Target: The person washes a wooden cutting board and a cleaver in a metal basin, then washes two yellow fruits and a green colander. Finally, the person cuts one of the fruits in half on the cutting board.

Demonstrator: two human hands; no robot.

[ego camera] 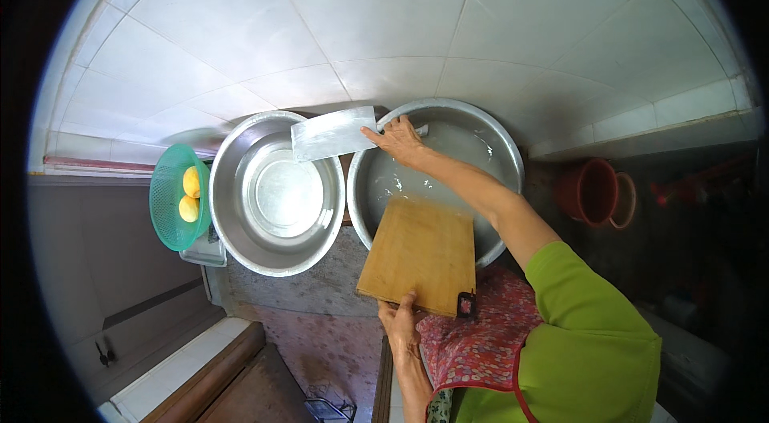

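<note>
My left hand [399, 324] grips the near edge of a wooden cutting board [423, 255]. The board leans into a large metal basin [513, 158] of cloudy water, its far edge in the water. A small black fitting [466, 304] sits at the board's near right corner. Over the same basin's far left rim, my right hand [401, 137] holds a cleaver [333, 133] by its handle. The broad blade points left, across the gap, and its tip overlaps the rim of a second metal basin [219, 194] in view. Clear water appears to lie in that second basin.
A green plastic basket [165, 197] with two yellow fruits [190, 194] stands left of the basins. A tiled wall [384, 14] rises behind them. Red buckets [592, 191] stand in shadow at right. Cabinet doors [120, 267] are at lower left.
</note>
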